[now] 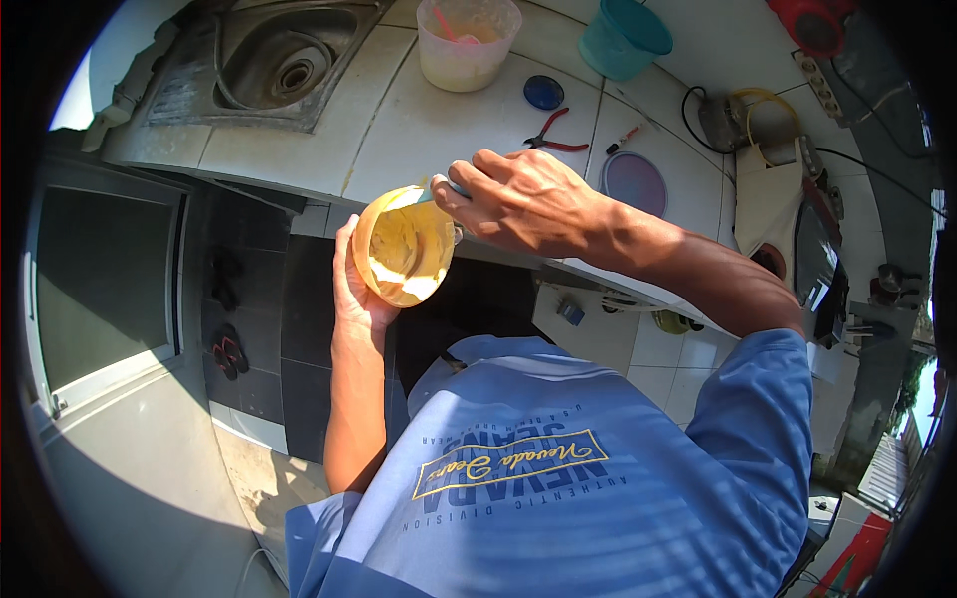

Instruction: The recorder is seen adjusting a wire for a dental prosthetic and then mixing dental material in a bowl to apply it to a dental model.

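Note:
My left hand (356, 271) is wrapped round a yellow plastic bowl (371, 232) and keeps it tilted, with its opening turned towards me. Pale yellow smears coat the inside of the bowl. At its upper rim my right hand (513, 199) is closed on a light-blue flat tool (423, 194), which looks like a scraper; my fingers cover most of it. Both hands are just off the near edge of the white tiled counter (399, 130).
A translucent tub (467, 70) with a pink-handled tool (443, 24) and a teal bucket (620, 42) stand at the back. Red-handled pliers (554, 137), a dark blue lid (543, 93) and a purple round lid (635, 183) lie nearer. A steel sink (204, 97) is left.

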Demonstrator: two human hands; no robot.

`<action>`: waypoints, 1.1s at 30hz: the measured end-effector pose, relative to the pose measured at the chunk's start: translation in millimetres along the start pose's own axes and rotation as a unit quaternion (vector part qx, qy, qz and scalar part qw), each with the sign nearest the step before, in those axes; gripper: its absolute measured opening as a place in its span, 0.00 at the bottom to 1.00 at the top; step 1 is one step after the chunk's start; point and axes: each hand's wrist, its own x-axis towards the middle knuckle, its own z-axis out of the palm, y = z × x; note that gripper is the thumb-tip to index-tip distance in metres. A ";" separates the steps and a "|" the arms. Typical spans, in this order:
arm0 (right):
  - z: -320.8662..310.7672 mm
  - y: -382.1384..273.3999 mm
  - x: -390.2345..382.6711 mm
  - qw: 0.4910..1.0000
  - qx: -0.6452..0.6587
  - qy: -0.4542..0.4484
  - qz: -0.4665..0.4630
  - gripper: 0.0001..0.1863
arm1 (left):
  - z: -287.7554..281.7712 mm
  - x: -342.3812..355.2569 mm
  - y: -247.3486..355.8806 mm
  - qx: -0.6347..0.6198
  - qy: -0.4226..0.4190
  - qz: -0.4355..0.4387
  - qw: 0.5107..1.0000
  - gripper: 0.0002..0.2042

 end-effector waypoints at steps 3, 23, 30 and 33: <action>21.0 9.4 -11.8 0.983 0.088 -0.056 0.150 0.14 | 16.1 -1.0 2.9 0.017 -0.024 0.016 0.999 0.23; -26.7 -56.7 -16.7 0.893 0.229 0.153 0.356 0.16 | 25.3 44.0 -25.8 -0.208 -0.197 0.072 0.955 0.25; -21.6 -52.8 -19.4 0.935 0.139 0.036 0.323 0.25 | 43.8 31.0 -12.1 -0.111 -0.102 0.070 0.986 0.22; -19.5 -30.1 -16.3 0.947 0.070 0.070 0.305 0.24 | 50.4 33.7 -6.4 -0.116 -0.139 0.063 0.982 0.23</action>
